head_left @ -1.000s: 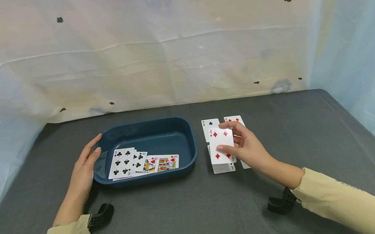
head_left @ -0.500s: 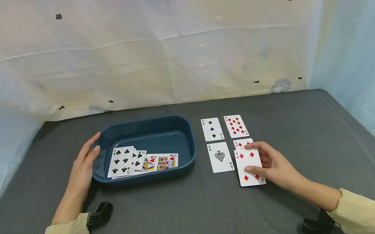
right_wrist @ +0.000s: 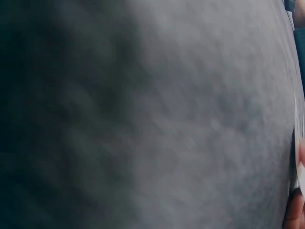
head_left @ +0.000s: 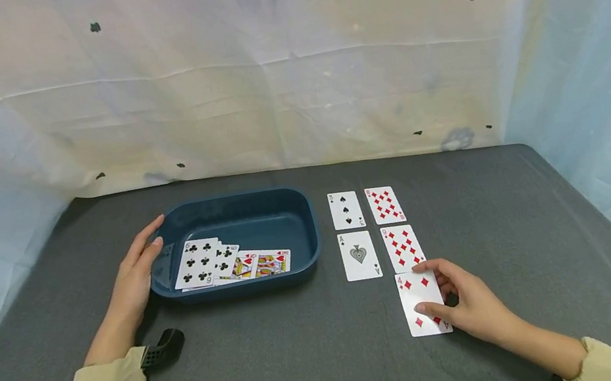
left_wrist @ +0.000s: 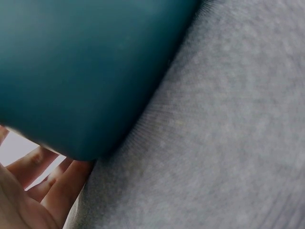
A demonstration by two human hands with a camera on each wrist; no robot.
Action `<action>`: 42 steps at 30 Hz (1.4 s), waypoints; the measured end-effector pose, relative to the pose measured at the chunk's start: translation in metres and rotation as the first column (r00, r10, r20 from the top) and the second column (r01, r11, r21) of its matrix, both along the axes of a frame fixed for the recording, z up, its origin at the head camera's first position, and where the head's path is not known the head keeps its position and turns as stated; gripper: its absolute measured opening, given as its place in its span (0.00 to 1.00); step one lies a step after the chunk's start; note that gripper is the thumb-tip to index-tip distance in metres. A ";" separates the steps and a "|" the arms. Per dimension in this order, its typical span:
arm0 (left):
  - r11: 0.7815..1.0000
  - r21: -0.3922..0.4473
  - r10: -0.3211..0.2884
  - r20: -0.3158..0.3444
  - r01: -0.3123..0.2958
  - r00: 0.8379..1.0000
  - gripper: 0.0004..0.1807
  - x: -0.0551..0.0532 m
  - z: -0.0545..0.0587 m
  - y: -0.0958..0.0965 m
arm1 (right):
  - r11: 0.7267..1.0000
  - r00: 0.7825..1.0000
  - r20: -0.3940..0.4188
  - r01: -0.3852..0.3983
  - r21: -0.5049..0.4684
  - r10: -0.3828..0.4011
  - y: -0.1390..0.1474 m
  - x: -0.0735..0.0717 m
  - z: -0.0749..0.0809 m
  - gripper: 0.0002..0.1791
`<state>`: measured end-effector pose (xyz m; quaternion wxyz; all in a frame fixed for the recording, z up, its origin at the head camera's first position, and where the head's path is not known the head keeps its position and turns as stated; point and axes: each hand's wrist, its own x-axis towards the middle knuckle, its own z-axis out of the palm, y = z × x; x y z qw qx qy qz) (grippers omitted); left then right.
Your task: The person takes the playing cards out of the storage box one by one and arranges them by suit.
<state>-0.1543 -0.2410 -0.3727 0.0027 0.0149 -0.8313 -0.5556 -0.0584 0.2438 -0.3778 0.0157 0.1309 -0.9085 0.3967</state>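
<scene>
My right hand (head_left: 471,307) pinches a four of diamonds playing card (head_left: 425,308) by its right side, low over the table, just below a nine of diamonds (head_left: 401,245). To the left lies an ace of spades (head_left: 360,262); farther back are a three of spades (head_left: 345,207) and another diamond card (head_left: 384,201). My left hand (head_left: 130,281) rests against the left end of a dark blue tray (head_left: 237,289), thumb and index finger straight at the rim. Several face-up cards overlap inside it, a six of clubs (head_left: 195,264) on top. In the left wrist view, straight fingers (left_wrist: 71,183) touch the tray's corner.
A grey cloth covers the table (head_left: 285,367). Pale patterned fabric (head_left: 289,86) hangs behind it and along both sides. The right wrist view mostly shows blurred cloth, with part of the hand (right_wrist: 295,210) at its right edge.
My right hand has carried the four of diamonds right and toward me, from over the ace to below the nine, uncovering both cards. The left hand and tray stay in place.
</scene>
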 end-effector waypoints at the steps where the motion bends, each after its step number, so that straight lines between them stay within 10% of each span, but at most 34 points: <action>1: 1.000 -0.001 0.001 -0.001 -0.001 1.000 0.29 0.000 0.000 0.000 | 1.000 0.999 -0.033 0.003 0.023 -0.002 0.000 0.002 -0.001 0.29; 15: 1.000 -0.015 0.003 -0.005 -0.003 1.000 0.29 0.000 0.000 0.001 | 0.992 0.970 -0.238 0.066 0.105 -0.040 0.000 0.007 -0.007 0.26; 42: 1.000 -0.009 0.005 -0.005 -0.005 1.000 0.29 0.001 0.001 0.002 | 0.965 1.000 0.006 0.019 -0.261 -0.018 -0.079 -0.055 0.048 0.27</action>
